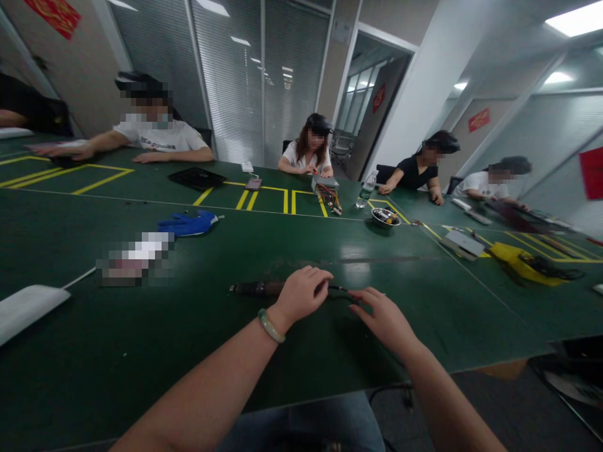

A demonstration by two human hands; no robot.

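While leaning over a long green workbench (141, 358), steel bowl (385, 217) off ahead, packed with small yellow-and-black bits, and a blue fabric glove (188, 223) lying flat to the left. Dark cylindrical tool handle (259, 288) on the bench right at the hands, thin black cord (339, 290) trailing off it. Left hand (301, 295) above, left fingers (320, 279) curled; right hand (386, 320) beside, right fingers (365, 300) loosely spread. Any actual pinch on the cord: can't tell.

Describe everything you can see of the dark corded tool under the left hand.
The dark corded tool sits roughly level over the green table top, its tapered barrel matte and brownish-black, narrowing to a small tip pointing left. The left hand covers its rear end, and a thin black cord runs out toward the right hand. Whether the barrel touches the table, and finer detail, cannot be told.
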